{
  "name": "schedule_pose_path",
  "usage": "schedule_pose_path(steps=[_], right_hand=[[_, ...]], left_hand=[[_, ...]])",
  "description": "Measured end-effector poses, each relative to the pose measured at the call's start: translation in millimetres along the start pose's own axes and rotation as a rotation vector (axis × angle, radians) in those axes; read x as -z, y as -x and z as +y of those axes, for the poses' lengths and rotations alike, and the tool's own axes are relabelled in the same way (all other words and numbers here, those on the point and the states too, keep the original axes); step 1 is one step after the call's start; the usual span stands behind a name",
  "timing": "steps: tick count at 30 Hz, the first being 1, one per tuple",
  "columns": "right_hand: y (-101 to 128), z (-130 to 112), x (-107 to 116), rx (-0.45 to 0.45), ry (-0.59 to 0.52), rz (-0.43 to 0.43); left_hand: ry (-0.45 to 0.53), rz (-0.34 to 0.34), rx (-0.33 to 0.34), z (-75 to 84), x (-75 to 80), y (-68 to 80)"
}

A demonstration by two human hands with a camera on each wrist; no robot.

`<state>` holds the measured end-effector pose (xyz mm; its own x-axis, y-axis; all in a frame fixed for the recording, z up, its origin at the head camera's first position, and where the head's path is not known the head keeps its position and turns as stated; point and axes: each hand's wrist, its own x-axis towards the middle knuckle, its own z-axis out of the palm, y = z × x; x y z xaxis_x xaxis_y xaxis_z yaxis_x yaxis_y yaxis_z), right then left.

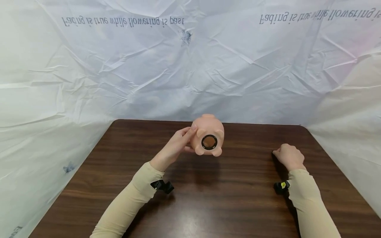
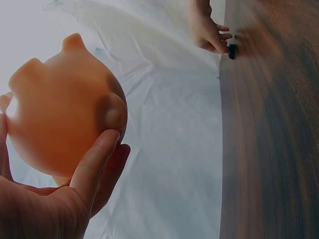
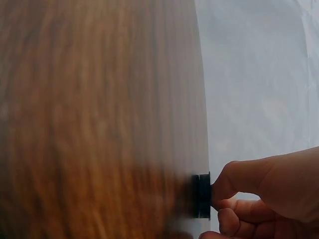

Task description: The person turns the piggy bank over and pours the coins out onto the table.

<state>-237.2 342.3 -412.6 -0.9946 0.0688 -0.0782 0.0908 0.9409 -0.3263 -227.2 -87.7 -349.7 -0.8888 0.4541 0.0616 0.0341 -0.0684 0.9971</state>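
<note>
My left hand (image 1: 175, 145) holds up a pink piggy bank (image 1: 196, 120) above the table, its thumb on one side and fingers beneath. The underside of the bank, with its short feet, is turned toward me in the head view and shows a round hole with a black rim (image 1: 202, 142). In the left wrist view the bank (image 2: 60, 114) looks orange, with its rounded body above the palm. At the right, my right hand (image 1: 289, 157) is low at the table. Its thumb and finger pinch a small round black plug (image 3: 202, 195) at the table surface.
A dark brown wooden table (image 1: 238, 198) spans the view. White wrinkled sheeting (image 1: 166, 72) with printed lettering hangs behind it and at both sides. A wrist camera is strapped to each forearm, on the left (image 1: 162, 186) and right (image 1: 280, 187).
</note>
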Motion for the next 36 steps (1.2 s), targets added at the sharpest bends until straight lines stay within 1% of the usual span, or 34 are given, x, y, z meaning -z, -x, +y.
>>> schedule_pose_path(steps=[4, 10, 17, 24, 27, 31, 33, 36], right_hand=[[0.6, -0.8, 0.8, -0.025, 0.003, -0.024], [4.3, -0.2, -0.1, -0.036, -0.017, -0.033], [4.2, 0.4, -0.3, -0.038, -0.018, -0.028], [3.2, -1.6, 2.0, -0.031, -0.029, -0.030], [3.5, -1.7, 4.1, -0.042, -0.034, -0.035], [3.8, -1.1, 8.0, -0.052, -0.046, -0.010], [3.3, -2.0, 10.1, -0.030, -0.071, 0.014], [1.4, -7.1, 13.1, 0.047, -0.136, 0.016]], left_hand=[[0.003, -0.003, 0.002, 0.1, 0.4, 0.0], [-0.002, -0.014, 0.008, -1.9, 0.0, -0.3], [-0.009, -0.021, -0.001, -0.2, -1.1, 0.4], [-0.020, -0.007, 0.005, -0.3, -0.1, 2.1], [-0.019, -0.005, 0.007, -0.5, -0.1, 1.8], [-0.011, -0.008, 0.008, -0.2, -0.2, 1.5], [-0.007, -0.011, 0.007, -0.1, 0.0, 1.2], [-0.008, -0.011, 0.005, 0.1, 0.6, 1.0]])
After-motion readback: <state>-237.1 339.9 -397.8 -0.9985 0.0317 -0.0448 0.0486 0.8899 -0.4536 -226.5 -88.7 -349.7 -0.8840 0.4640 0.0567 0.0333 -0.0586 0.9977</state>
